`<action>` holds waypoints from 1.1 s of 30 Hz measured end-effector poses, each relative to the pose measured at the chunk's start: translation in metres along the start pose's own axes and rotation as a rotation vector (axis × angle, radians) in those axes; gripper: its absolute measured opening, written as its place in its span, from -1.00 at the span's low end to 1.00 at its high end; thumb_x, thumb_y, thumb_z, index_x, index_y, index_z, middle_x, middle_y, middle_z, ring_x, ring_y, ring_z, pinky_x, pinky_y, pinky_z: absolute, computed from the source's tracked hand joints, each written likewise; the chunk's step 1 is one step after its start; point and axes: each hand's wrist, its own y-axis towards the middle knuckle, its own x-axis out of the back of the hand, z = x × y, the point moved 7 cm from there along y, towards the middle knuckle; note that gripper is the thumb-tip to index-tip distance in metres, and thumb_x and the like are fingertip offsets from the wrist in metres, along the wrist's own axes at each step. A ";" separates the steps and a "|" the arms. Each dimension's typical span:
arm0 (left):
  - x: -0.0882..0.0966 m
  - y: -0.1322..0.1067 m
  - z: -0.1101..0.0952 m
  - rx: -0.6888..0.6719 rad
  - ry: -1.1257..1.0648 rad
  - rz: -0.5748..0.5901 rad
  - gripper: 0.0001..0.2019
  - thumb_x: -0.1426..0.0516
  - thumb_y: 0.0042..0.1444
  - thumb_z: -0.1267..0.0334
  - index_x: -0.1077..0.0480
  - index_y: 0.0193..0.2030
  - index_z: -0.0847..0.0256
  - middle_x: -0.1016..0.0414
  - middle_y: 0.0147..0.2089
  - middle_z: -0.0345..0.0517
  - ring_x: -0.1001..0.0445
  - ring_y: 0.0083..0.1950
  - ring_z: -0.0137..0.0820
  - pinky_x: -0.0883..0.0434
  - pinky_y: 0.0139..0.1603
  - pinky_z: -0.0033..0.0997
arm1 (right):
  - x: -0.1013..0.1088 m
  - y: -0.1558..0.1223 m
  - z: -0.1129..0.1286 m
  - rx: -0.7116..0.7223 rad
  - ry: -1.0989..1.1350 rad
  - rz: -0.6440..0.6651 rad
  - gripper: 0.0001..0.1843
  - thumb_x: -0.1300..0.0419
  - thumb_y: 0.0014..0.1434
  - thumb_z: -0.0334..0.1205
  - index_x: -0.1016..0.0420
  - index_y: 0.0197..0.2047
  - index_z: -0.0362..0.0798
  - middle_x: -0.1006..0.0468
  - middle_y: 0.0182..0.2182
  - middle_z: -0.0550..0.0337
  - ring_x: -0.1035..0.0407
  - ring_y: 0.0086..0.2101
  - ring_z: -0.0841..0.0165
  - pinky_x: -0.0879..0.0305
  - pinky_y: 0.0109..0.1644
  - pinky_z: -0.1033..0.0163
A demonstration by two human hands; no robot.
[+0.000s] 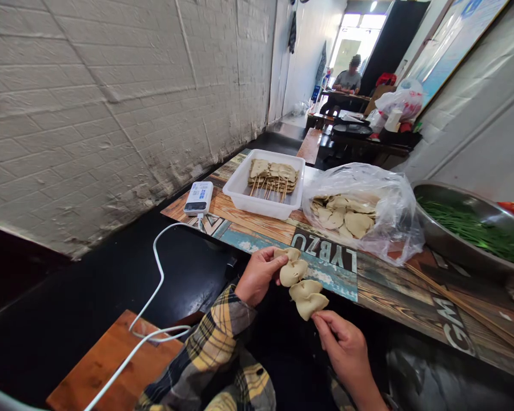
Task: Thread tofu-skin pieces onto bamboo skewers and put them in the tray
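My left hand (259,274) is closed on the top of a skewer of folded beige tofu-skin pieces (302,282), in front of the table edge. My right hand (340,337) pinches the lower end of the same skewer, just below the last piece. A clear plastic bag (389,228) on the table holds more loose tofu-skin pieces (345,217). Behind it, a white plastic tray (240,191) holds several finished skewers (273,177).
A white power bank (198,198) with a white cable (156,274) lies at the table's left end. A steel basin (445,242) of green stems (475,228) stands at right, with bare bamboo sticks (466,308) in front. A wooden stool (107,365) is lower left. A person sits far back.
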 end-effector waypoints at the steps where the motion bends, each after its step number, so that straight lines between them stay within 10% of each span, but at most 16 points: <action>1: -0.001 0.000 0.000 0.006 -0.024 0.003 -0.70 -0.37 -0.14 0.12 -0.46 -0.40 0.31 -0.45 -0.49 -0.21 -0.32 -0.53 -0.56 -0.25 -0.50 -0.55 | 0.000 0.000 0.000 -0.008 0.006 -0.003 -0.65 -0.15 0.22 0.00 -0.59 -0.39 -0.07 -0.33 -0.69 0.31 -0.21 -0.65 0.45 -0.17 -0.52 0.35; 15: -0.036 0.008 -0.005 0.033 -0.234 0.154 -0.63 -0.34 -0.05 0.12 -0.50 -0.14 0.27 -0.59 -0.22 -0.05 -0.53 -0.22 -0.35 -0.44 -0.13 -0.39 | -0.013 0.030 0.010 -0.150 0.382 0.015 -0.59 -0.15 0.22 0.08 -0.51 -0.38 -0.12 -0.19 -0.72 0.40 -0.04 -0.66 0.51 0.00 -0.58 0.38; 33: -0.036 0.019 -0.007 -0.062 -0.076 -0.092 -0.61 -0.40 -0.22 0.17 -0.51 -0.27 0.36 -0.60 -0.37 -0.01 -0.53 -0.38 -0.35 -0.43 -0.29 -0.40 | -0.003 0.027 0.013 0.061 0.078 -0.142 -0.63 -0.09 0.27 -0.02 -0.61 -0.27 -0.10 -0.36 -0.65 0.27 -0.25 -0.63 0.41 -0.17 -0.49 0.32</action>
